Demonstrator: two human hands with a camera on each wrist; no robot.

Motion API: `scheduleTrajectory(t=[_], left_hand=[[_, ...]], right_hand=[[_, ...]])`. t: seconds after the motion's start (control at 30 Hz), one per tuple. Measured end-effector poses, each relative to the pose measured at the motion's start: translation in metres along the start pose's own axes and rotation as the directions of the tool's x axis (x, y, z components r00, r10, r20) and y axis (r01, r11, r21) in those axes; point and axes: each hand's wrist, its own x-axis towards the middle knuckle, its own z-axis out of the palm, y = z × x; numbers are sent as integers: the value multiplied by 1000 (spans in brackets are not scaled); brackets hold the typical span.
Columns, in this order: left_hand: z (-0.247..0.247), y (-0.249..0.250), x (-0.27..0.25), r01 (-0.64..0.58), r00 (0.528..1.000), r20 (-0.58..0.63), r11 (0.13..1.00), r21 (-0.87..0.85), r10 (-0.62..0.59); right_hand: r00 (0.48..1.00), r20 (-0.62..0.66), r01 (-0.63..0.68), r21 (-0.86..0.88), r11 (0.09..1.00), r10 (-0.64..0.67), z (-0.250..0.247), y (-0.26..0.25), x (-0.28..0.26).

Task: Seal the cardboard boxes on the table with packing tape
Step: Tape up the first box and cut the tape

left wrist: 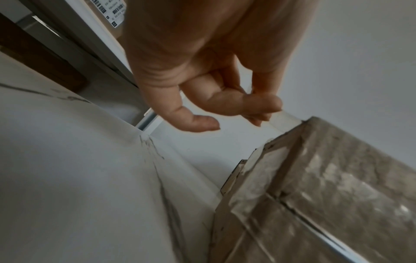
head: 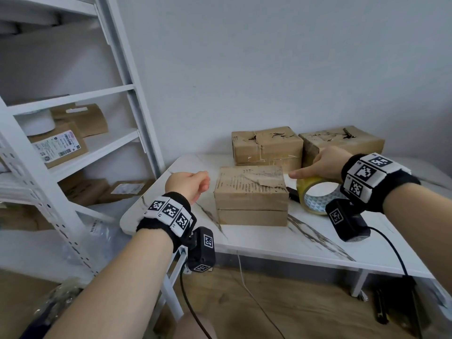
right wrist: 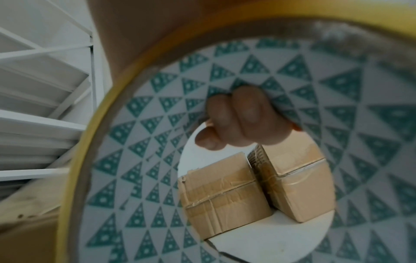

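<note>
The tape roll (head: 318, 194) stands on edge right of frame centre, on the marble table (head: 281, 241) beside the near box (head: 252, 194). The right hand (head: 325, 165) grips it, fingers (right wrist: 243, 115) curled through the patterned core and thumb on the outer band, probably to lift it toward the near box's worn top. Left of centre, the left hand (head: 189, 184) hovers beside that box, loosely curled and empty, seemingly ready to steady it. Two more boxes (head: 266, 145) sit behind, upper right.
</note>
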Motion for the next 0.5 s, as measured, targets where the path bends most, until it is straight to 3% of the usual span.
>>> scheduleTrajectory(t=[0.33,0.5], left_hand=[[4,-13,5,38,998,37,998,52,-40],[11,-14,3,29,995,84,982,184,-45]], right_hand=[[1000,16,-17,-164,986,20,5,-11,-1],[999,10,-34,-217,976,37,7,-18,-3]])
